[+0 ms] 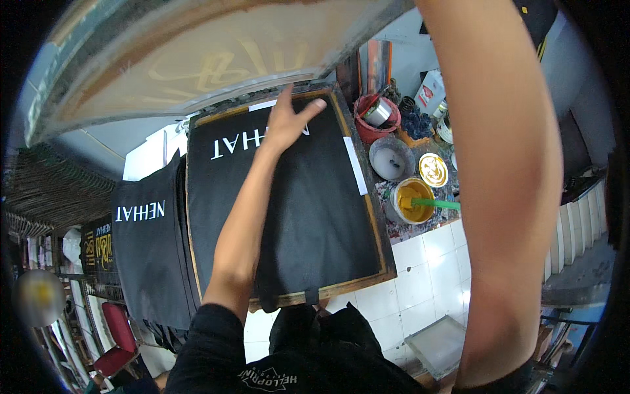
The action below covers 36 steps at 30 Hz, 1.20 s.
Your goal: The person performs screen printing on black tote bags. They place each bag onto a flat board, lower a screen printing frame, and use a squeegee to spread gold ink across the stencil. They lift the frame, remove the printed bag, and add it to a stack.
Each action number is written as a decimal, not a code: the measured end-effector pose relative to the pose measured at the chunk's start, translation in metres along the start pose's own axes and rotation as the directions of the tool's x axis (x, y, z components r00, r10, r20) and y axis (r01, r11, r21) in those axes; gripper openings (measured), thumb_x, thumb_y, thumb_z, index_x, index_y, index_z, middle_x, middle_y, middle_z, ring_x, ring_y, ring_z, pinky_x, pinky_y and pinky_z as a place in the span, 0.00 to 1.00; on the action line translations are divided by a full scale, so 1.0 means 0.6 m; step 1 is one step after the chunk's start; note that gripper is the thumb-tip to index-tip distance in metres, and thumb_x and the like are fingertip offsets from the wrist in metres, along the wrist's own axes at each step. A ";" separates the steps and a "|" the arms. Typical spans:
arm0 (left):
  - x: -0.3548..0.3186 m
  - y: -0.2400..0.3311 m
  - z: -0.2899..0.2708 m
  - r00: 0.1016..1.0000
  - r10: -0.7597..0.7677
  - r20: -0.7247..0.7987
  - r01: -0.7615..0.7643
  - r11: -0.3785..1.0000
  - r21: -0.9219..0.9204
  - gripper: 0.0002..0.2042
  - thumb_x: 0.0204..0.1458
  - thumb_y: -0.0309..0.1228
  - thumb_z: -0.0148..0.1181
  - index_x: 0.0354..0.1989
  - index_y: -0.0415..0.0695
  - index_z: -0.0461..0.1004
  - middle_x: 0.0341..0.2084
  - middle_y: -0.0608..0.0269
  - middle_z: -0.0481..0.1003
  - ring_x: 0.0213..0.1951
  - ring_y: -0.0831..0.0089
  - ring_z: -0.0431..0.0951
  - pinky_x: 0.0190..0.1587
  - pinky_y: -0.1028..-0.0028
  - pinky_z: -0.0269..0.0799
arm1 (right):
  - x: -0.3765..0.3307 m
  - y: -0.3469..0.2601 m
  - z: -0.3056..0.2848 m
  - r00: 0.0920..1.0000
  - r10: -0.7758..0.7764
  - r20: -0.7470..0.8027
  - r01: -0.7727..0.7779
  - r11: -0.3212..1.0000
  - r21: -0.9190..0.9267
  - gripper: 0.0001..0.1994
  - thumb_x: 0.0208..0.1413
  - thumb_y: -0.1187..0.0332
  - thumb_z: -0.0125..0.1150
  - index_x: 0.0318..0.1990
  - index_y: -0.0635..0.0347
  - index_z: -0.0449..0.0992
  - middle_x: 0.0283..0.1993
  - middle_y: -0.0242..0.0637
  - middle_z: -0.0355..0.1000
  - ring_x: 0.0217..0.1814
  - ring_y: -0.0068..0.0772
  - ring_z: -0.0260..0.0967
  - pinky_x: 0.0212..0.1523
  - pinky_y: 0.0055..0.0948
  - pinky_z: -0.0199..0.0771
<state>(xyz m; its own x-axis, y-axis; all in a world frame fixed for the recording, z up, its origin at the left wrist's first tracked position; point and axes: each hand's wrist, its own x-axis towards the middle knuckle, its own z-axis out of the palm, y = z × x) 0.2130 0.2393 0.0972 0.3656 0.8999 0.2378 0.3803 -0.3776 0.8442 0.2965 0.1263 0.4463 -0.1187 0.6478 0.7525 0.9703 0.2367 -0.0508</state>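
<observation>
A black cloth bag (315, 217) with white lettering lies on a wood-edged board (387, 266) in front of me. My left hand (289, 123) rests at its far part, over the lettering, with thumb and fingers spread and nothing held. Above the far end tilts a raised printing screen (197, 72), its mesh showing faint yellow lettering. My right arm (505, 164) reaches up past the screen's right side. The right hand is beyond the top edge, so its grip is hidden.
Similar black bags (147, 256) hang left of the board. At the right stand a yellow ink tub (400, 213) with a green-handled tool (446, 205), a grey bowl (392, 157), a red bucket (363, 131) and a smeared lid (433, 171). A red chair (118, 328) stands lower left.
</observation>
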 end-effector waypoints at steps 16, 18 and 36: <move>-0.699 -0.003 -0.177 0.803 -0.583 0.123 0.470 0.491 -0.733 0.13 0.64 0.32 0.61 0.39 0.31 0.80 0.36 0.43 0.84 0.33 0.66 0.86 0.42 0.68 0.82 | -0.606 -0.110 0.134 0.895 -0.038 0.444 -0.056 0.979 0.197 0.18 0.43 0.59 0.74 0.36 0.62 0.77 0.37 0.38 0.77 0.44 0.43 0.76 0.41 0.42 0.76; -0.709 -0.023 -0.167 0.792 -0.587 0.171 0.491 0.444 -0.749 0.13 0.64 0.33 0.61 0.41 0.32 0.80 0.37 0.44 0.84 0.33 0.68 0.85 0.42 0.69 0.81 | -0.613 -0.117 0.159 0.871 -0.080 0.485 -0.001 0.986 0.165 0.17 0.45 0.58 0.73 0.35 0.61 0.77 0.37 0.39 0.77 0.43 0.44 0.77 0.42 0.43 0.76; -0.707 -0.043 -0.184 0.666 -0.640 0.384 0.662 0.270 -0.699 0.17 0.58 0.28 0.58 0.51 0.27 0.73 0.45 0.40 0.82 0.40 0.62 0.86 0.45 0.68 0.82 | -0.605 -0.142 0.173 0.733 -0.021 0.680 -0.105 0.984 0.143 0.17 0.52 0.54 0.70 0.35 0.61 0.77 0.34 0.44 0.79 0.38 0.48 0.81 0.38 0.43 0.79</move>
<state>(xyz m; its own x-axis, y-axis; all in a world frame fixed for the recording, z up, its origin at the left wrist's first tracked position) -0.0454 -0.1084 0.0274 0.3260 0.7571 -0.5661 -0.2493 0.6465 0.7211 0.2348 -0.0541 0.1093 -0.2506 0.9623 0.1060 0.9370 0.2686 -0.2233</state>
